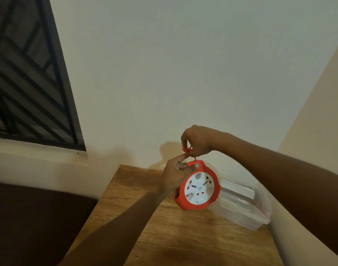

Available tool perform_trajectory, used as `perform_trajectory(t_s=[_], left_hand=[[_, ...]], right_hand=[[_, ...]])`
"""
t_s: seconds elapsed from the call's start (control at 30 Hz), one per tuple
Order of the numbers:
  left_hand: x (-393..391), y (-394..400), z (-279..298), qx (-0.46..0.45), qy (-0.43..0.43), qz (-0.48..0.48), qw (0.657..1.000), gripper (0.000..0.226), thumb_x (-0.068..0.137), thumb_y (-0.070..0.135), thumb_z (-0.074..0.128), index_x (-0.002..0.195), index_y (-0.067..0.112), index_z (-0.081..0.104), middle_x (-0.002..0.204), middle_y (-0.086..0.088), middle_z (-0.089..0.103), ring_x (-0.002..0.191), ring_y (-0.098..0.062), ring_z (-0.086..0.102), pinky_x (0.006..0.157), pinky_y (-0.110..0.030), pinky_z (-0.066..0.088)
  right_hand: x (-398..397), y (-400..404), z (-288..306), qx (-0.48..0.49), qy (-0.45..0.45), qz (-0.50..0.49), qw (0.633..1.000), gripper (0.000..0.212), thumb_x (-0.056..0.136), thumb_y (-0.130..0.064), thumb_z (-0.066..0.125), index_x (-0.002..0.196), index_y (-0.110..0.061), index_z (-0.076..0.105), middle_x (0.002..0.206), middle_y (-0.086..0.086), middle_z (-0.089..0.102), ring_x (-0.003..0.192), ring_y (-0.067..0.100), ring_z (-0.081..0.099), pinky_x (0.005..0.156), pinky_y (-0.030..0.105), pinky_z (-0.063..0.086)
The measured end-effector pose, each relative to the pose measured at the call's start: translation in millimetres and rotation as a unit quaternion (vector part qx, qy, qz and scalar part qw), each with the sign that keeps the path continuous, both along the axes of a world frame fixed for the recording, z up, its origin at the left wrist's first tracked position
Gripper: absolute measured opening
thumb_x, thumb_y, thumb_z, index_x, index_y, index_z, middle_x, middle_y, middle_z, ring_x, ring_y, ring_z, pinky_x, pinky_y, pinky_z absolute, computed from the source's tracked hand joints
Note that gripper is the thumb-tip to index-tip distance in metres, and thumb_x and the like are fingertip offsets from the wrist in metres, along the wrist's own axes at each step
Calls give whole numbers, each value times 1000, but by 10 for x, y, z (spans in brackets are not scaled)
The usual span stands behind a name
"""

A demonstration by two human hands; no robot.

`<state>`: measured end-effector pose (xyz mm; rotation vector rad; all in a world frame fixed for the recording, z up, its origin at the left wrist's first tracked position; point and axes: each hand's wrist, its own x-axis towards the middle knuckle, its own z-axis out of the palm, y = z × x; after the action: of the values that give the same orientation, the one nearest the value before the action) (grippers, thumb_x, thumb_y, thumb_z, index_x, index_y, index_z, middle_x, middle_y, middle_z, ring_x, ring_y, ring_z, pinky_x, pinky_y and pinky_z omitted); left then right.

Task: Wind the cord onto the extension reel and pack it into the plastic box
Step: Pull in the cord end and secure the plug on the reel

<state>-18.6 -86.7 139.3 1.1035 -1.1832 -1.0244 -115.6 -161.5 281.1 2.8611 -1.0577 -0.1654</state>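
I hold a round extension reel (pixel 200 203) in the air above the wooden table (pixel 183 237); it has a red rim and a white socket face turned toward me. My left hand (pixel 176 174) grips its upper left edge at the handle. Just above the reel, my right hand (pixel 198 140) pinches the red plug end of the cord (pixel 187 149). A short piece of cord runs from the plug down into the reel's top. A clear plastic box (pixel 241 206) lies on the table, right of and behind the reel.
The table stands in a corner, with a pale wall behind it and another on the right. A dark sofa or cushion (pixel 30 217) lies left of the table. A barred window (pixel 26 73) is at the upper left.
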Motion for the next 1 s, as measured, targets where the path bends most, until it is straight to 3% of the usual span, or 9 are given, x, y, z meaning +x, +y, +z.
perform_trajectory(t_s=[0.13,0.2,0.33,0.43,0.6,0.7,0.8,0.9,1.0], left_hand=[[13,10,42,-4,7,-15,1000,29,89,39,80,108,58,69,107,17,81,93,-14,81,70,-23,63],[22,3,62,-9,2,-19,1000,28,90,37,79,111,53,70,104,18,82,93,-15,81,71,-24,64],[70,-25,118,-24,1,-8,1000,25,94,32,76,116,43,69,102,10,83,90,-19,82,71,-27,65],[115,-43,153,-31,-9,3,999,25,95,29,76,117,38,69,103,1,84,89,-22,82,74,-33,66],[127,-37,95,-15,-56,8,998,28,92,32,79,115,39,65,102,0,84,84,-20,82,73,-37,68],[71,-38,34,22,-70,10,997,35,89,38,81,116,38,59,105,-2,82,85,-23,81,81,-46,68],[16,-24,-1,52,-76,17,996,50,88,44,81,128,35,53,113,-4,79,91,-25,80,85,-47,67],[-15,-4,-15,62,-57,16,996,60,83,49,80,132,34,49,114,-6,78,93,-27,79,86,-48,66],[-8,-3,-42,71,-36,19,997,58,87,44,80,133,38,46,116,-6,77,94,-28,79,86,-48,66]], right_hand=[[-154,-91,86,118,-166,-78,976,22,73,-12,83,94,-15,75,51,-15,52,46,2,50,53,18,36],[-237,-145,57,103,-203,-88,970,21,75,-10,80,94,-16,74,56,-15,50,49,2,50,55,20,39],[-297,-200,-68,106,-291,-144,940,9,90,-21,67,92,-12,70,87,-8,55,74,14,61,53,23,49],[-293,-170,-94,232,-264,-182,918,37,101,-28,47,79,-7,67,70,2,55,61,16,49,55,28,52],[-340,-137,0,316,-197,-187,909,21,97,-16,50,94,-9,69,70,3,67,59,13,53,63,29,53],[-282,-127,47,260,-121,-161,944,14,90,-15,61,97,-11,72,74,2,68,62,12,58,60,26,52],[-174,-86,5,96,-47,-90,990,23,85,-34,74,92,-13,73,78,-5,65,70,10,59,58,21,44],[-135,-51,-99,-23,-39,-39,998,25,89,-37,70,90,-12,71,85,1,70,73,14,63,62,24,48],[-153,-15,-150,-12,-48,8,999,21,94,-32,65,86,-13,68,82,-1,67,68,14,62,58,21,42]])
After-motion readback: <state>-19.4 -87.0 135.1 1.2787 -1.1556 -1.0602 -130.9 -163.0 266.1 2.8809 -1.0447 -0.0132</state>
